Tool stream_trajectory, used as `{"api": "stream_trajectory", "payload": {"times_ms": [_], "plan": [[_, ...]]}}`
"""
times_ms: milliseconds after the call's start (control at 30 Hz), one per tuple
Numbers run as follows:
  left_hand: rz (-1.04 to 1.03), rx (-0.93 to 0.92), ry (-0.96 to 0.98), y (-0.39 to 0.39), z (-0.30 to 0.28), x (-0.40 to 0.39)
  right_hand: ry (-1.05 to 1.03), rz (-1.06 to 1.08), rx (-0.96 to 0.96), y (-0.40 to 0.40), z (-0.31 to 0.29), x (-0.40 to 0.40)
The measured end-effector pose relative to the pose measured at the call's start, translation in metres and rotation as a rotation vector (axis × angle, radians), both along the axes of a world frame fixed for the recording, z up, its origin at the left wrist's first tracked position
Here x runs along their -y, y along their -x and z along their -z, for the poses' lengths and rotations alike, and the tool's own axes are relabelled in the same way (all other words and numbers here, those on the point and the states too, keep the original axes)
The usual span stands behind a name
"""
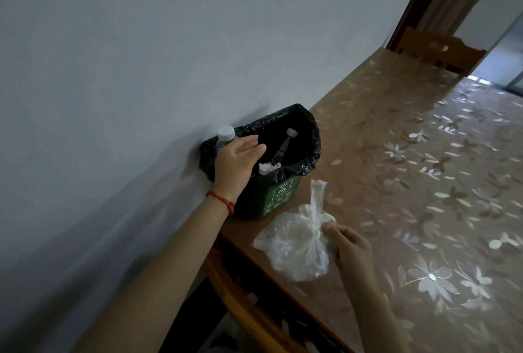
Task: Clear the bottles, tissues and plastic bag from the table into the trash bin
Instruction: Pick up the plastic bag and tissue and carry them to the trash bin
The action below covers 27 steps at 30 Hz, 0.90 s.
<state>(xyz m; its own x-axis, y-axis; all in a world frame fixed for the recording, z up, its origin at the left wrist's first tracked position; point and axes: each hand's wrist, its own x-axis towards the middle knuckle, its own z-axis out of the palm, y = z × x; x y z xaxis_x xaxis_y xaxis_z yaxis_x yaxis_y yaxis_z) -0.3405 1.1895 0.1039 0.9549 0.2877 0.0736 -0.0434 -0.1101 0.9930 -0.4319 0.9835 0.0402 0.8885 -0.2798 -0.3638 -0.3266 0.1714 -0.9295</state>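
At frame centre-left, the left hand (236, 164) curls around a clear bottle (224, 137), white cap up, its long axis near upright at the rim of the green trash bin (278, 195) with its glossy black liner. At lower centre, the right hand (349, 245) pinches the knotted neck of a crinkled translucent plastic bag (291, 250) lying on the floral-covered table (410, 168). A second bottle (284, 146) and crumpled tissue (267, 168) lie inside the bin.

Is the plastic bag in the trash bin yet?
No, the plastic bag lies on the table, pinched by the right hand.
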Motion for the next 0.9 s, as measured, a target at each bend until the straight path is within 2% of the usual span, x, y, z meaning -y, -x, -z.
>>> {"api": "stream_trajectory", "payload": {"times_ms": [100,233,400,600,900], "plan": [[0.033,0.070,-0.167,0.019,0.009,-0.013,-0.018,-0.010,-0.003,-0.003,-0.001,-0.004],[0.036,0.245,-0.596,0.046,0.031,-0.032,-0.011,-0.048,0.000,-0.010,-0.009,-0.009],[0.062,0.186,-0.840,0.074,0.066,-0.046,-0.007,-0.060,0.035,-0.021,-0.019,-0.016],[0.147,0.045,-1.018,0.089,0.086,-0.055,-0.015,-0.087,0.098,-0.041,-0.042,-0.026],[0.185,-0.060,-1.049,0.089,0.088,-0.057,-0.030,-0.034,0.186,-0.101,-0.086,-0.052]]}}
